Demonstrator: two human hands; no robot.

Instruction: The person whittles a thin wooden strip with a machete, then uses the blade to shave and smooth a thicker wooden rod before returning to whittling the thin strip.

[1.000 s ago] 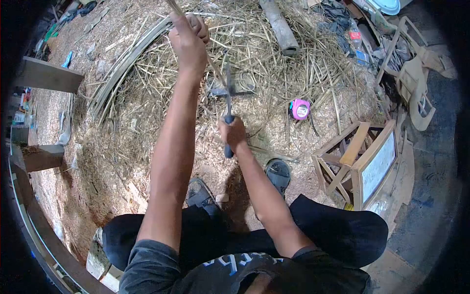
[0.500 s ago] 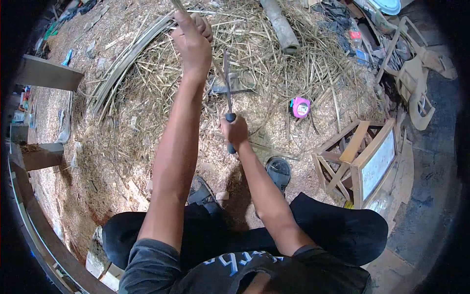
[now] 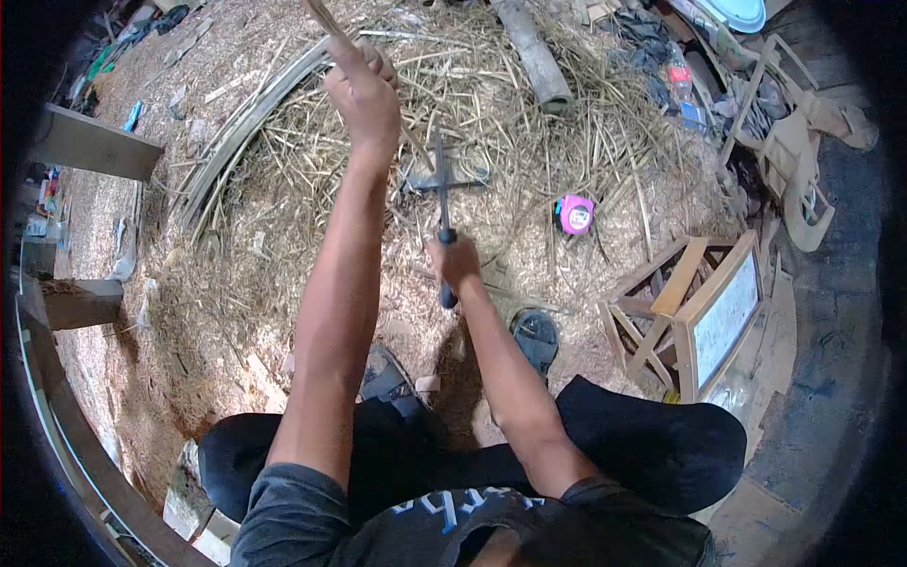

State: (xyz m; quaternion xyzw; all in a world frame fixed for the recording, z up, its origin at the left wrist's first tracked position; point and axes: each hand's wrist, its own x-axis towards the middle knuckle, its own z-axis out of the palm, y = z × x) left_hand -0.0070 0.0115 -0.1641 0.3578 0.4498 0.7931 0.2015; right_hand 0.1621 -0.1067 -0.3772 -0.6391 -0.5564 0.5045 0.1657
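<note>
The left hand [image 3: 364,99] is closed around a strip [image 3: 325,19], which runs out above the fist and slants down below it towards the knife [image 3: 442,184]. The right hand [image 3: 455,263] is wrapped around the knife's dark handle, the blade pointing away from the body. The strip's lower part lies near the blade; whether they touch, I cannot tell.

Work on this strip appears under way: it is in the grip beside the blade, not laid aside. How much of it is trimmed is too small to judge. Much cutting seems already done, since shavings [image 3: 203,283] cover the ground and scraps [image 3: 609,142] are heaped beyond the hands. A curved bundle [image 3: 248,118] of long pieces lies to the left; whether these are finished or waiting is unclear. A tube [image 3: 534,57] lies whole on the heap, apparently unsplit. The tape measure [image 3: 574,214] sits unused on the right.
</note>
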